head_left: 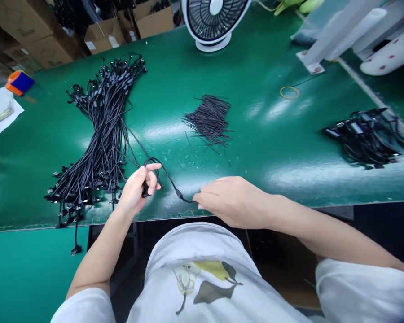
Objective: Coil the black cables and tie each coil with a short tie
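A black cable (170,177) runs in a loop from my left hand (139,186) across to my right hand (234,199), near the table's front edge. My left fingers are curled round the cable and a dark connector end. The right fingertips pinch the cable's other part, just past a small dark sleeve (178,193) on it; its tip there is hidden. Left of my hands lies a big bundle of black cables (103,130) with metal-ended plugs. Beyond my hands is a pile of short black ties (208,119).
A white fan (212,45) stands at the back of the green table (256,148). Coiled black cables (366,137) lie at the right, near a metal bracket (311,63) and a yellow ring (289,93). An orange and blue block (19,83) sits far left; cardboard boxes (104,36) stand behind.
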The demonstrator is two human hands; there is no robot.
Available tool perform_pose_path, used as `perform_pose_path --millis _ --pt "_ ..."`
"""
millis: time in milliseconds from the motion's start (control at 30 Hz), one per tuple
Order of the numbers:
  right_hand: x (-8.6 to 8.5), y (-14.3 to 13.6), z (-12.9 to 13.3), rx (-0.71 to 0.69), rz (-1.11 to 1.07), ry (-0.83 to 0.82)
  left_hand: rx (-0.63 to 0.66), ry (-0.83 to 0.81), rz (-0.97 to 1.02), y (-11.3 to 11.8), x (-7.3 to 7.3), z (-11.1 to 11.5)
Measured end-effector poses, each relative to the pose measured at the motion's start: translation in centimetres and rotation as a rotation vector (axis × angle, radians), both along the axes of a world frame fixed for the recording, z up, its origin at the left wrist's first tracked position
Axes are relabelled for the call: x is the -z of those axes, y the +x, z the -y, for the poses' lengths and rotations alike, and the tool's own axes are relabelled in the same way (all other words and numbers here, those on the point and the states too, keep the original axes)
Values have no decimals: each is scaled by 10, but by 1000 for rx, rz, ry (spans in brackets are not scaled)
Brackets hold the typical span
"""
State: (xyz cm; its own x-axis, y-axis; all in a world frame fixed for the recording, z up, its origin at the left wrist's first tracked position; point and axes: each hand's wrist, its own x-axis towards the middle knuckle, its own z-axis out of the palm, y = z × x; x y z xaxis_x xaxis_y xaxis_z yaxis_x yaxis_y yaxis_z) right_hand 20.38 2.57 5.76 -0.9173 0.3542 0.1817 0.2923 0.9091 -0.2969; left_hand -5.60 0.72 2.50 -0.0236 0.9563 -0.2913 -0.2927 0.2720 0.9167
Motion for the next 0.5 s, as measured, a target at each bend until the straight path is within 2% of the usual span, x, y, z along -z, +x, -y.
perform_pose_path --millis 167,367,500 --pt "2 10 -4 1 -74 13 -87 -80 180 -15 0 -3" --pt "0 26 -16 198 -60 69 -88 -118 243 -17 7 -7" --pt "-6 40 -21 263 -80 43 -101 -87 282 -20 9 -11"
